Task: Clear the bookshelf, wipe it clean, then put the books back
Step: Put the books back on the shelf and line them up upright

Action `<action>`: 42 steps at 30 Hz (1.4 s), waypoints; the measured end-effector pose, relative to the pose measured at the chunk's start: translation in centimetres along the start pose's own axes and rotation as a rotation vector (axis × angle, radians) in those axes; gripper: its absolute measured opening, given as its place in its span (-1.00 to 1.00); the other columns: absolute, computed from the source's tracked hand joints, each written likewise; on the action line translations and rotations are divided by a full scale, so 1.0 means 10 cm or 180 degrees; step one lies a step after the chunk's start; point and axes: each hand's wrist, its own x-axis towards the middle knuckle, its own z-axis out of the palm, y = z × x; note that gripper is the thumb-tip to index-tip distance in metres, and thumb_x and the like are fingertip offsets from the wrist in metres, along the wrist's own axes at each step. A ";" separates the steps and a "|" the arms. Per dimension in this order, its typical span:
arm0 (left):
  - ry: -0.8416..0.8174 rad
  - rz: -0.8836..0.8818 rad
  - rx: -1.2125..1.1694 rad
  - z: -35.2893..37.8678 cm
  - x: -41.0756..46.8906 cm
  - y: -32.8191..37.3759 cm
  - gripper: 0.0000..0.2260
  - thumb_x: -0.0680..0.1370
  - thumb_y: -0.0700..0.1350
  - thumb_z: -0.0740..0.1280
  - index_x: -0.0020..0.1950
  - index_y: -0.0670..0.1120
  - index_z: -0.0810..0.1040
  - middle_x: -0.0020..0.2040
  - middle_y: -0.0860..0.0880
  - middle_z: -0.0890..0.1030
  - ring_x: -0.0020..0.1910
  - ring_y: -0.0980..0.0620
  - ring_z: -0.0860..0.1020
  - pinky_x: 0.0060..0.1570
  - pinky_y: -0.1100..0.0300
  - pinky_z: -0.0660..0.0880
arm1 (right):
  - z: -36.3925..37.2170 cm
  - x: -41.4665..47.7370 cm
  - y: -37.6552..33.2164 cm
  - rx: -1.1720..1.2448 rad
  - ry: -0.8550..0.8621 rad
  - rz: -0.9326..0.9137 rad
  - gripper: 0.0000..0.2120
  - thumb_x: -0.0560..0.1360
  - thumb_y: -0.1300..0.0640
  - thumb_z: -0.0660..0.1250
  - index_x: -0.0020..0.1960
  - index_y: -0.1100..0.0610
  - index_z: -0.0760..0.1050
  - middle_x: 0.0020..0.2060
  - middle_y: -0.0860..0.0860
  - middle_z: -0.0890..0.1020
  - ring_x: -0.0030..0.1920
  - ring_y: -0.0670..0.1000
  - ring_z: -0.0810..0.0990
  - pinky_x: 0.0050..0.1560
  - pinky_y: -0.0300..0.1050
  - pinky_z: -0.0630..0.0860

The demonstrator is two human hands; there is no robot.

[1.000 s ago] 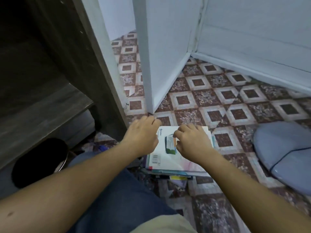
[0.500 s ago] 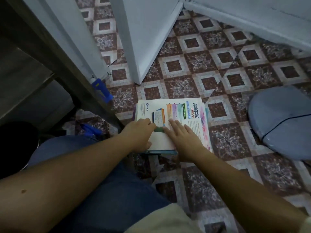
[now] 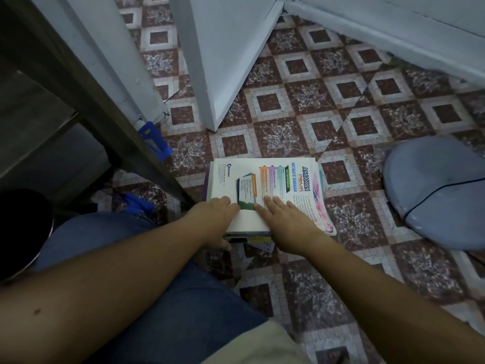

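Observation:
A stack of books (image 3: pixel 265 179) lies on the patterned floor in front of my knees; its top book has a white cover with coloured print. My left hand (image 3: pixel 214 219) holds the stack's near left corner, fingers bent on the cover and thumb down at the near edge. My right hand (image 3: pixel 286 219) lies flat on the cover with straight fingers, beside the left. The dark wooden bookshelf (image 3: pixel 78 82) stands at the left, its side panel running down to just left of the stack. The lower books show only as thin edges under my hands.
A blue plastic object (image 3: pixel 154 143) lies at the shelf's foot. A white panel (image 3: pixel 223 61) stands on edge behind the stack. A grey round cushion (image 3: pixel 441 193) lies to the right, a black round object (image 3: pixel 21 232) at the far left. My jeans-clad leg (image 3: pixel 170 298) fills the foreground.
The view has tilted down toward the floor and stack. My right hand went from curled to flat on the cover, and both hands slid to the stack's near edge.

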 end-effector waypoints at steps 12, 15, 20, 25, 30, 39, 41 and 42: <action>0.1265 -0.0513 0.0082 -0.58 -0.33 0.07 -0.77 0.55 -0.15 0.28 0.19 -0.05 0.41 0.05 -0.06 0.55 0.00 -0.10 0.55 -0.14 0.04 0.50 | -1.03 -0.39 -0.10 -0.0091 0.0580 0.0114 -0.49 0.56 0.15 0.20 0.48 -0.05 0.24 0.19 0.05 0.57 0.09 0.14 0.57 0.01 0.05 0.56; 0.1485 -0.0544 0.0210 -0.89 -0.58 -0.02 -0.84 0.56 -0.09 0.29 0.13 -0.03 0.46 0.01 -0.05 0.57 -0.04 -0.07 0.56 -0.21 0.08 0.39 | -1.36 -0.45 -0.21 -0.0172 0.0751 0.0104 -0.56 0.57 0.09 0.20 0.44 -0.08 0.29 0.10 0.03 0.60 0.03 0.10 0.58 -0.03 0.01 0.54; 0.1296 -0.0639 0.0040 -1.24 -1.22 -0.32 -0.75 0.52 -0.07 0.33 0.19 0.08 0.50 0.06 0.00 0.59 0.00 -0.03 0.55 -0.11 0.09 0.50 | -1.80 -0.55 -0.65 -0.0206 0.1022 -0.0166 -0.64 0.56 -0.01 0.19 0.34 -0.14 0.32 0.04 0.03 0.60 -0.01 0.12 0.57 -0.08 -0.02 0.51; 0.1585 -0.0861 -0.0130 -1.25 -2.04 -0.73 -0.79 0.50 -0.04 0.35 0.12 0.16 0.56 0.01 0.05 0.63 -0.05 0.01 0.58 -0.10 0.03 0.56 | -2.20 -0.56 -1.28 -0.0485 0.1526 -0.0557 -0.63 0.55 -0.06 0.21 0.35 -0.18 0.33 0.03 -0.01 0.62 -0.05 0.07 0.59 -0.19 -0.09 0.43; 0.1915 -0.1318 -0.0147 -1.09 -2.86 -1.11 -0.84 0.49 -0.01 0.35 0.06 0.11 0.59 -0.06 0.03 0.64 -0.07 -0.03 0.59 -0.15 0.09 0.52 | -2.53 -0.43 -1.98 -0.0816 0.1879 -0.0885 -0.64 0.54 -0.05 0.29 0.32 -0.18 0.36 0.07 -0.03 0.62 -0.02 0.05 0.60 -0.11 -0.08 0.55; 0.2225 -0.2825 0.0109 -0.48 -4.26 -1.93 -0.83 0.50 -0.04 0.31 0.09 0.09 0.53 -0.04 -0.05 0.62 -0.08 -0.16 0.59 -0.17 0.07 0.51 | -2.91 0.25 -3.67 -0.1189 0.2416 -0.1852 -0.60 0.59 -0.06 0.22 0.40 -0.21 0.25 0.09 -0.02 0.61 0.01 0.10 0.60 -0.21 -0.08 0.35; 0.2345 -0.3176 0.0179 -0.33 -4.47 -2.09 -0.78 0.49 -0.06 0.35 0.13 0.07 0.51 0.00 -0.04 0.61 -0.08 -0.13 0.59 -0.26 0.11 0.44 | -2.95 0.43 -4.01 -0.1173 0.2569 -0.2000 -0.53 0.58 -0.02 0.24 0.44 -0.22 0.22 0.18 -0.05 0.58 0.08 0.09 0.59 -0.17 -0.07 0.37; 0.2400 -0.3335 0.0231 -0.25 -4.53 -2.15 -0.74 0.47 -0.08 0.39 0.15 0.05 0.50 0.01 -0.04 0.60 -0.09 -0.11 0.59 -0.28 0.11 0.42 | -2.94 0.52 -4.14 -0.1149 0.2656 -0.2108 -0.50 0.56 0.00 0.27 0.45 -0.19 0.22 0.22 -0.05 0.56 0.10 0.08 0.59 -0.15 -0.07 0.40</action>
